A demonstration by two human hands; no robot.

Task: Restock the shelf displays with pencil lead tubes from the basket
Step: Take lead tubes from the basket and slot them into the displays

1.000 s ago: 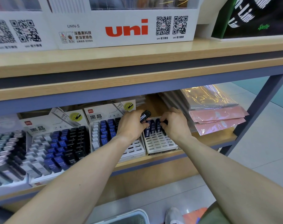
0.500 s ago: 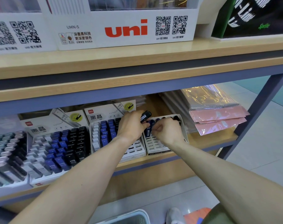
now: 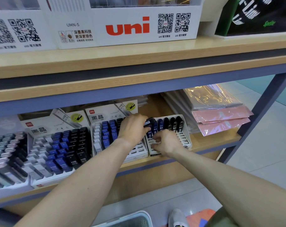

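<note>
Over the display tray [image 3: 185, 139], left hand [image 3: 132, 128] grips tubes [image 3: 149, 123]; right hand [image 3: 166, 142] curled.

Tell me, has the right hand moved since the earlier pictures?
Yes. The right hand has drawn back toward the front edge of the white display tray, uncovering the back row of tubes.

On the lower shelf [image 3: 217, 141] four display boxes stand in a row, from the far left of the frame to the centre. The rightmost box [image 3: 183, 136] holds lead tubes [image 3: 173, 124] along its back row. Both hands sit over it, the left hand [image 3: 132, 128] gripping what seems a tube. Flat packets [image 3: 220, 118] lie right of it. A basket [image 3: 130, 218] sits at the bottom edge.
</note>
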